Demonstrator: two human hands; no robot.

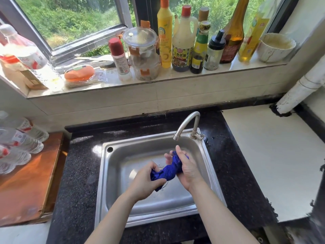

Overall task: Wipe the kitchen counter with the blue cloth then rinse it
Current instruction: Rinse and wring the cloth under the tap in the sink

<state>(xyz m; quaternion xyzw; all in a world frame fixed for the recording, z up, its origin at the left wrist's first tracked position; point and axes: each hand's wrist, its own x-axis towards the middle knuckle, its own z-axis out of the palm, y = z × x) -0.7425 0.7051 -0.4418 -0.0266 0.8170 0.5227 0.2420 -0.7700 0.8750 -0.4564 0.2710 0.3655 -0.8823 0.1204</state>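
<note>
Fingers [154, 167] of the left hand [146, 181] curl round the near end of the blue cloth [168, 171], thumb clamped across it, low over the basin of the steel sink [105, 173]. From that grip the cloth runs up and to the right as a twisted rope, clear of the sink floor as far as I can tell. At its far end the right hand [189, 170] wraps it, fingertips [168, 157] showing past the left side of the fabric and the thumb standing up on top. Just beyond and above the right hand is the spout of the tap [187, 123]. I cannot tell whether water is running, since no stream shows. Further right lies the dark counter [233, 155].

Judging by the twist, the step in hand is the rinse, at the wringing stage, so the task looks near its end. To do it well, hold both ends firmly, turn the two hands in opposite directions, and keep the cloth over the basin so the drips fall inside and not onto the counter. If the water squeezed out looks dirty, open the cloth under the spout, soak it and wring once more. A loose grip at either end would let the twist unwind and leave the cloth wet
</note>
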